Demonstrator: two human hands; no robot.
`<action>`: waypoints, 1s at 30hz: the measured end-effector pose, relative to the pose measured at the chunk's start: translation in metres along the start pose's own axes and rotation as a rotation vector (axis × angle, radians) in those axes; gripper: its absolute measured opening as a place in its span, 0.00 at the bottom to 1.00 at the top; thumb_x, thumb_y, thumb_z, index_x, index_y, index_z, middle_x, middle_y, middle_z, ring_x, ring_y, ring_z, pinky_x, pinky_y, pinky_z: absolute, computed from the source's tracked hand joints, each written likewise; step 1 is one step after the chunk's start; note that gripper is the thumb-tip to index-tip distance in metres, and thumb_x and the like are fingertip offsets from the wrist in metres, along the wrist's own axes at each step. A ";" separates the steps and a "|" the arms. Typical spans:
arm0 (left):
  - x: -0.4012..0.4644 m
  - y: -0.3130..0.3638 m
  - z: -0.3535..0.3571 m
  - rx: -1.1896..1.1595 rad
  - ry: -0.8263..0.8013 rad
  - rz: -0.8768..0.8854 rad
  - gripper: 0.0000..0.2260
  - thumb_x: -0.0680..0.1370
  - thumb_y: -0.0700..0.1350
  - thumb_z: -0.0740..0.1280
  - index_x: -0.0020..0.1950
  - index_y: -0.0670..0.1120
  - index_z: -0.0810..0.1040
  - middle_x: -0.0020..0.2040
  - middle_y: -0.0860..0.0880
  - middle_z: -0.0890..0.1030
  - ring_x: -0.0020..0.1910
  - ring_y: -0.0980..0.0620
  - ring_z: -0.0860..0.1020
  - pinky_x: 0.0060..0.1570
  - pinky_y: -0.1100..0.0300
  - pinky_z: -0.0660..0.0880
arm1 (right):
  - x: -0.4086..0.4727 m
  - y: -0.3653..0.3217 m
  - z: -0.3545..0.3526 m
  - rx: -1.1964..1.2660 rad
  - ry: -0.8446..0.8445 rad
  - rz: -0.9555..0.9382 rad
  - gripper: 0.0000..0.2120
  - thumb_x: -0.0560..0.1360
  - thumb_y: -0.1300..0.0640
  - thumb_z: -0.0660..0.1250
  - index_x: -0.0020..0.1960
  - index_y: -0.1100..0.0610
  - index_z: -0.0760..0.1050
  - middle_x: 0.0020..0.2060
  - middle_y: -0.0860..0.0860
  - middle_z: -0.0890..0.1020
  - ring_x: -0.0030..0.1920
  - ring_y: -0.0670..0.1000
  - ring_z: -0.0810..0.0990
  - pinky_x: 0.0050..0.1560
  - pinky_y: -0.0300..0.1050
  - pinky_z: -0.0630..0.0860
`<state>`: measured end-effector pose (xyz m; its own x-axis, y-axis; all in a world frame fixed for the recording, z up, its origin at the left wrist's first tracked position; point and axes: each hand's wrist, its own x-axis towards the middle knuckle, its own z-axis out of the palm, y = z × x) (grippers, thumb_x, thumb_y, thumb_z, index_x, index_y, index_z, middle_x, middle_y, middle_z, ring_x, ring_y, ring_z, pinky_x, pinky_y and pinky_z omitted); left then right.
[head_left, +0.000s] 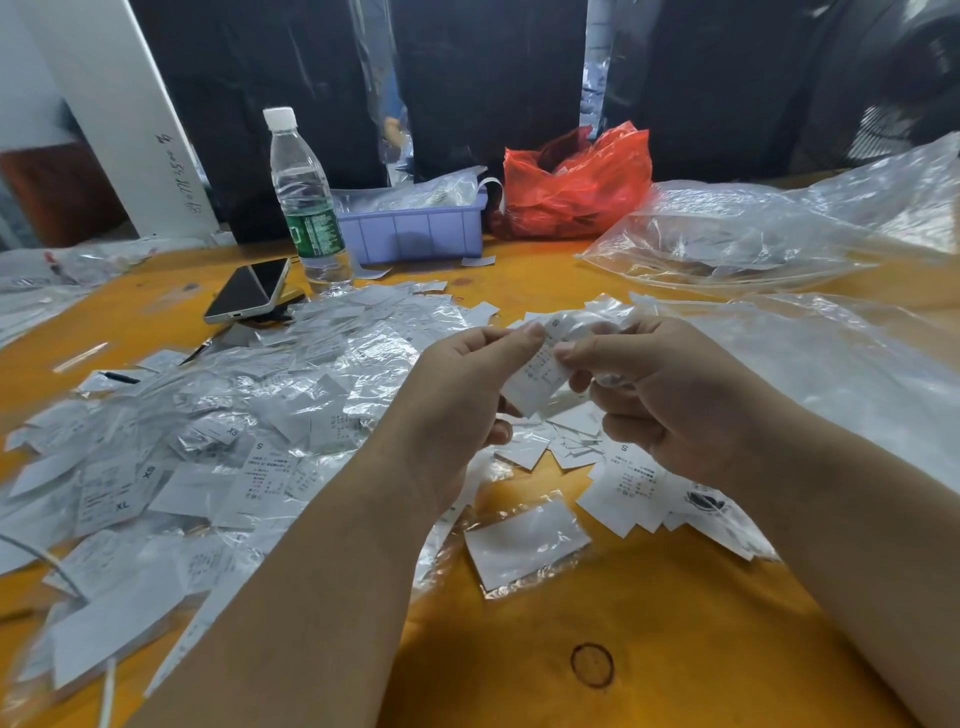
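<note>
Above the orange table (649, 649), my left hand (462, 400) and my right hand (660, 395) together hold a small white printed size label (537, 376). My left thumb and forefinger pinch its upper left edge. My right fingers pinch its right side together with a crinkled clear plastic sleeve (597, 319). A wide heap of similar labels in small clear bags (197, 457) covers the table to the left. Loose white labels (623, 483) lie under and beside my right hand. One bagged label (524, 543) lies alone in front.
A water bottle (306, 208) and a phone (249, 291) stand at the back left. Behind them are a purple plastic tray (421, 231) and a red plastic bag (576, 182). Large clear plastic bags (779, 234) lie at the right.
</note>
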<state>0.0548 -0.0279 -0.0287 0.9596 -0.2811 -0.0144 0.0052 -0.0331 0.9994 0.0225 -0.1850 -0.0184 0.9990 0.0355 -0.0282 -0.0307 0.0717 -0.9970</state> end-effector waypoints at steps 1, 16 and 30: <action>0.000 0.001 -0.001 0.002 -0.018 -0.017 0.08 0.76 0.49 0.70 0.49 0.46 0.82 0.36 0.50 0.80 0.31 0.55 0.74 0.31 0.62 0.69 | 0.000 -0.001 -0.001 0.024 0.027 -0.010 0.09 0.77 0.64 0.65 0.38 0.62 0.72 0.19 0.46 0.71 0.19 0.42 0.59 0.18 0.34 0.57; 0.001 -0.001 -0.001 -0.013 -0.022 0.039 0.03 0.76 0.42 0.71 0.48 0.46 0.81 0.34 0.51 0.81 0.30 0.56 0.74 0.29 0.63 0.70 | 0.003 0.007 0.003 0.039 0.046 -0.009 0.03 0.75 0.63 0.67 0.46 0.62 0.73 0.22 0.47 0.70 0.19 0.42 0.60 0.17 0.34 0.59; -0.003 0.003 -0.003 -0.019 -0.047 0.092 0.03 0.76 0.41 0.70 0.49 0.44 0.82 0.36 0.50 0.81 0.31 0.57 0.75 0.31 0.63 0.72 | 0.001 0.004 0.003 0.062 0.053 -0.038 0.06 0.77 0.60 0.67 0.42 0.59 0.73 0.20 0.45 0.67 0.18 0.43 0.60 0.18 0.35 0.58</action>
<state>0.0527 -0.0239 -0.0254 0.9418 -0.3272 0.0765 -0.0764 0.0132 0.9970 0.0230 -0.1818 -0.0221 0.9998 -0.0216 0.0042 0.0070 0.1332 -0.9911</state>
